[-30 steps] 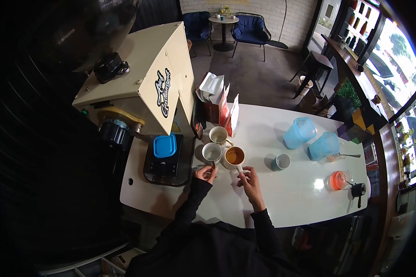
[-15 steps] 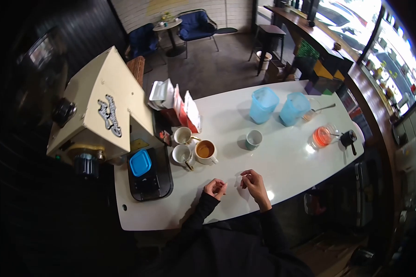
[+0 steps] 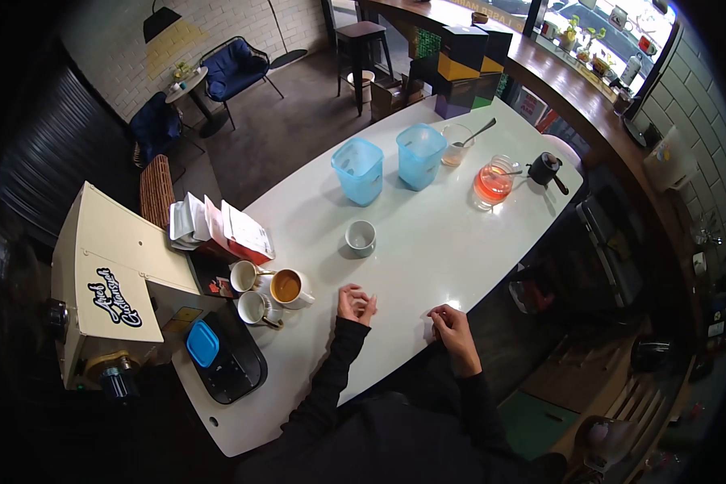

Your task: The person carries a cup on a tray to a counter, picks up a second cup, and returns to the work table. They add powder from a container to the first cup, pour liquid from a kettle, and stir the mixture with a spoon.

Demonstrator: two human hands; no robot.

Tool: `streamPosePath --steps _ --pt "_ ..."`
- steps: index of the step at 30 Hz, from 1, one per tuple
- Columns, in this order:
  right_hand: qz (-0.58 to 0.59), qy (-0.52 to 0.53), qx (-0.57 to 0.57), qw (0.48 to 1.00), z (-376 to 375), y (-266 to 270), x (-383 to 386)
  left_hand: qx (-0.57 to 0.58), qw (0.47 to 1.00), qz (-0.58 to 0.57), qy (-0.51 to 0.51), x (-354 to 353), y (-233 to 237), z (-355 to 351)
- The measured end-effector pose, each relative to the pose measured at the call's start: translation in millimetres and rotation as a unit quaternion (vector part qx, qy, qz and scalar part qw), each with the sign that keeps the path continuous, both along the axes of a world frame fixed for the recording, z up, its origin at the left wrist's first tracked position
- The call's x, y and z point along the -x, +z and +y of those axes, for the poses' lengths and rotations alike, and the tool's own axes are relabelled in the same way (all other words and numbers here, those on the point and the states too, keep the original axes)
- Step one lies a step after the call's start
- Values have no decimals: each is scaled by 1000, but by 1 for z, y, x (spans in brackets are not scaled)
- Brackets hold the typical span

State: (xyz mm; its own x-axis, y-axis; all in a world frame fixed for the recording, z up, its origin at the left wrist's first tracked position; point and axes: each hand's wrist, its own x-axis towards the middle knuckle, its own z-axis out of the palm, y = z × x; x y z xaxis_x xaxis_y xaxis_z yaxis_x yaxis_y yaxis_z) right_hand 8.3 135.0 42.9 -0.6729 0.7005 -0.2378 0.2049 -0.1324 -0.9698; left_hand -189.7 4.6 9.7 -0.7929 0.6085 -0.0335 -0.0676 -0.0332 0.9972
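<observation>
Over the white table [image 3: 411, 266], my left hand [image 3: 356, 305] is loosely curled with its fingers a little apart, and I see nothing in it. My right hand [image 3: 456, 335] is to its right near the table's front edge, thumb and fingers drawn together, with no object visible in them. Beyond my left hand stands a small pale grey cup [image 3: 360, 239]. Left of that hand is a white mug of brown coffee [image 3: 287, 285], touching or close to two light mugs, one in back [image 3: 245, 276] and one in front [image 3: 256, 307]. Neither hand touches a cup.
A cream coffee grinder [image 3: 109, 274] and a black scale [image 3: 238, 375] with a blue lid [image 3: 202, 344] are at left, near coffee bags [image 3: 226, 230]. Farther back stand two blue plastic containers [image 3: 358, 173], a glass with a spoon [image 3: 453, 149], a red-liquid jar [image 3: 492, 187] and a small black pot [image 3: 545, 168].
The camera view has turned to the right. My hands are farther apart, and the fingers of my right hand have closed together. The cups and containers keep their places on the table.
</observation>
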Motion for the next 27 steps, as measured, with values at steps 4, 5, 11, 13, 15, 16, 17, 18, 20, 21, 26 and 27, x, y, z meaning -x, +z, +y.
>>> streamPosePath --steps 4,5,11,13,15,16,17,18,20,21,26,27 --pt "1 1 1 1000 4 11 -11 36 989 123 77 34 -7 33" --pt "8 -2 6 1000 5 13 -12 55 970 208 113 42 -4 41" --pt "17 8 21 1000 15 20 -6 52 941 325 72 94 -10 83" --pt "22 9 26 999 20 19 -5 40 948 310 61 96 -5 87" --pt "24 11 12 1000 27 13 -4 84 943 320 43 89 4 82" --pt "24 12 14 1000 29 12 -4 86 942 320 43 86 5 81" --pt "23 16 8 1000 32 11 -3 74 939 332 48 82 6 80" --pt "23 22 1 1000 35 10 -1 62 935 344 53 79 9 80" --pt "20 21 11 1000 36 10 2 68 932 352 60 73 14 79" --pt "17 18 18 1000 37 11 4 71 928 359 66 70 17 78" --pt "18 24 37 999 41 10 11 93 917 381 68 68 20 76" --pt "17 23 38 999 41 9 12 93 920 375 67 68 19 76"
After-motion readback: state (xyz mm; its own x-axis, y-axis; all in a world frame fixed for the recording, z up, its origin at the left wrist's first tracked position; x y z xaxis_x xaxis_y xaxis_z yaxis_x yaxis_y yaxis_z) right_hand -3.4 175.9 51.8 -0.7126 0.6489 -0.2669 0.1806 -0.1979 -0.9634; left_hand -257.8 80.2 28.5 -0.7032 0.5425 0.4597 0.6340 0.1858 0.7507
